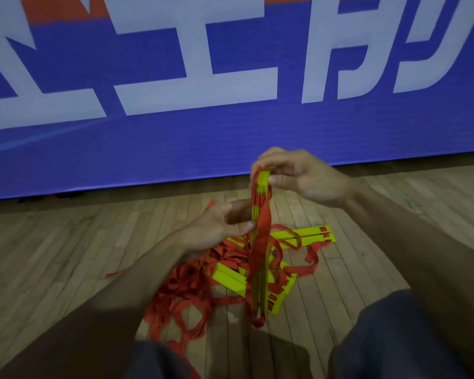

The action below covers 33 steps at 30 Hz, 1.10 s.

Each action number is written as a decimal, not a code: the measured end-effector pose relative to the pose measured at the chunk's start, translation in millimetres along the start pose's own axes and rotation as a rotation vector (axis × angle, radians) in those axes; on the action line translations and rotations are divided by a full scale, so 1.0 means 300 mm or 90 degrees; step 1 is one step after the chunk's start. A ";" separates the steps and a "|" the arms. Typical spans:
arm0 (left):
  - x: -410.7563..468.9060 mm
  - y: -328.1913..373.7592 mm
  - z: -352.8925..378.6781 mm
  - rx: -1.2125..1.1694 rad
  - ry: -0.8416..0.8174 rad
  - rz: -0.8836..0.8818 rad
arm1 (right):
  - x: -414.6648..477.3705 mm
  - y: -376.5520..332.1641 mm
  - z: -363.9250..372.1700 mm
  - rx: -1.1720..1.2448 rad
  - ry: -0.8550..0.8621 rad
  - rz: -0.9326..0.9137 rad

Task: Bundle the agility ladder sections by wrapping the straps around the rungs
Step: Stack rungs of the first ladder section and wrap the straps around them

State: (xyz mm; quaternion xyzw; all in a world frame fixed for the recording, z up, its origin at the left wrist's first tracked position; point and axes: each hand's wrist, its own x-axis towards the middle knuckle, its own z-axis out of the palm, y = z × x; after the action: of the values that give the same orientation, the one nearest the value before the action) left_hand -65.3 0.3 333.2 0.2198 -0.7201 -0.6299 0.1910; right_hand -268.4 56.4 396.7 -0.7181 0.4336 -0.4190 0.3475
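Observation:
A stack of yellow rungs (258,274) stands upright on end over the floor, with a red strap (261,239) running down its length and looped under its lower end. My right hand (298,176) pinches the top of the stack and the strap. My left hand (222,224) grips the stack's left side about a third of the way down. Beneath lies a tangle of loose red straps (186,285) with more yellow rungs (307,235) lying flat among them.
I sit on a wooden plank floor (66,258), my knees in dark trousers (405,337) at the bottom of the view. A blue banner with large pale letters (230,132) stands close behind the pile.

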 end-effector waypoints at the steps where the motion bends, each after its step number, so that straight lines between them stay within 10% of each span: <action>1: 0.007 0.002 0.002 0.006 0.009 0.007 | 0.001 -0.003 -0.003 0.023 -0.001 -0.007; 14: 0.065 0.010 0.004 0.112 0.250 0.098 | 0.025 0.014 0.047 -0.007 0.223 0.148; 27: 0.011 0.015 -0.071 0.301 0.436 0.102 | 0.025 -0.015 0.125 -0.107 0.089 0.159; 33: -0.048 0.060 -0.135 0.230 0.592 0.146 | -0.026 0.059 0.151 -0.059 -0.204 0.237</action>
State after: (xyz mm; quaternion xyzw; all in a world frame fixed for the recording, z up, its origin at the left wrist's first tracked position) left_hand -32.2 -23.1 356.6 0.4260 -0.6760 -0.3059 0.5177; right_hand -235.4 62.9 360.8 -0.6982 0.5167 -0.2079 0.4499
